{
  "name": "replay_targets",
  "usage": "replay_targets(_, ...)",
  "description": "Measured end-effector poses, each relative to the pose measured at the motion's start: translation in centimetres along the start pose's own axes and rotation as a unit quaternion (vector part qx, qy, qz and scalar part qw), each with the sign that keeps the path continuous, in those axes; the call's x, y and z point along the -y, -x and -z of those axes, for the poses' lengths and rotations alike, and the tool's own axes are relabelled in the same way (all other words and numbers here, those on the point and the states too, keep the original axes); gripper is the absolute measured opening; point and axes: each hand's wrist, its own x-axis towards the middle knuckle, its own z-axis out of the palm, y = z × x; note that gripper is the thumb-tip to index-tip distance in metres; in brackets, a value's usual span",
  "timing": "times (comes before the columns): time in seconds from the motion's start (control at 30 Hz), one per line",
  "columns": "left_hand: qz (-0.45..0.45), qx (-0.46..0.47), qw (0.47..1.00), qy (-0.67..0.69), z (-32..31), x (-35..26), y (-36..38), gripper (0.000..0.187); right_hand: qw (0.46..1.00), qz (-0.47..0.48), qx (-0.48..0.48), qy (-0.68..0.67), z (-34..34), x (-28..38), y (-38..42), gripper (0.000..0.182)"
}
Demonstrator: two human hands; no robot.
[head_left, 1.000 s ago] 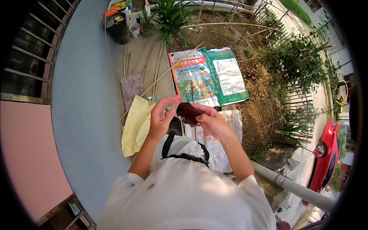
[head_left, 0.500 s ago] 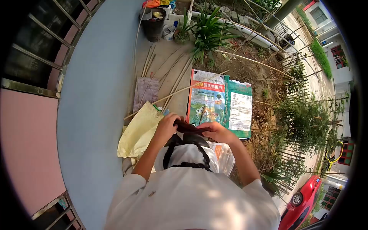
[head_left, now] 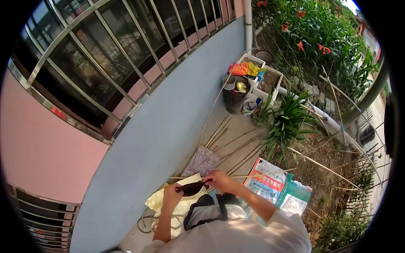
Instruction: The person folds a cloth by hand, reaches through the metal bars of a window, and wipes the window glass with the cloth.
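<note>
place: garden beside house | barred window (head_left: 122,55) | soil bed (head_left: 324,185) | red flowers (head_left: 324,49)

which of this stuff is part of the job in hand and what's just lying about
Seems part of the job:
dark brown piece, pinched between left hand and right hand

Seems to be just lying about, untouched by either hand:
printed bag
thin sticks
dark bucket
patterned sheet

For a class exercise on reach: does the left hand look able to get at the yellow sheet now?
Probably yes: the yellow sheet lies below the left hand, with nothing visible between, though that hand grips the brown piece and may need to let go and reach down.
</note>
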Motion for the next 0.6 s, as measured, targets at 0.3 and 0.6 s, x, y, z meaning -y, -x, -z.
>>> replay_targets(0.3, 0.05, 0.068, 0.986, 0.147, 2.5, -4.9, -6.4, 0.018, 0.987, 0.012, -0.095, 0.131, 8.0, 2.5, -4.4, 0.014)
replay_targets(0.6, 0.098, 0.162, 0.947, 0.261, 2.3, -8.2, -15.2, 0.028, 0.988, 0.031, -0.082, 0.125, 13.6, -3.1, -9.7, 0.019)
